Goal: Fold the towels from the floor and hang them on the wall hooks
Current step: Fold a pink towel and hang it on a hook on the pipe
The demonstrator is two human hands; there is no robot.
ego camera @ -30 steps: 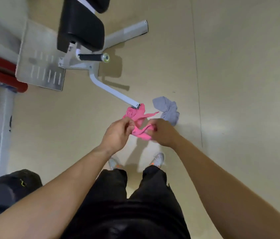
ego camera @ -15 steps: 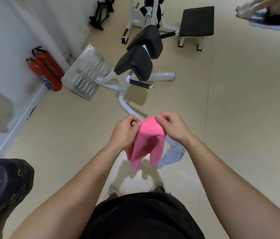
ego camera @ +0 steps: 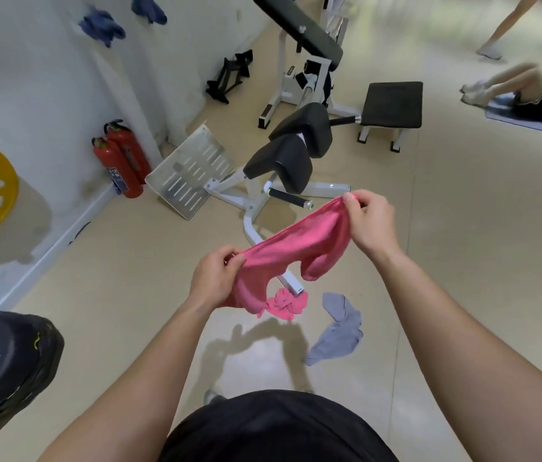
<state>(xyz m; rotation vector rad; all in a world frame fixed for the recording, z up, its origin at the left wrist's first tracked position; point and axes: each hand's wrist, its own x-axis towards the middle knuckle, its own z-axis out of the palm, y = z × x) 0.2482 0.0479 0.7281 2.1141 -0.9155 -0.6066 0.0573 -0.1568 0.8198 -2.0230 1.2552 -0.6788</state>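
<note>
Between left grip [ego camera: 218, 278] and right grip [ego camera: 371, 225], each pinching a corner, a pink towel [ego camera: 296, 248] stretches slack, creased, its lower edge drooping.

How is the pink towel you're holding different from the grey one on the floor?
The held pink towel is bright pink; the grey towel is dull grey. The pink towel is up in the air, stretched between the left hand and right hand; the grey towel lies crumpled on the floor. Both are cloths not yet folded.
</note>
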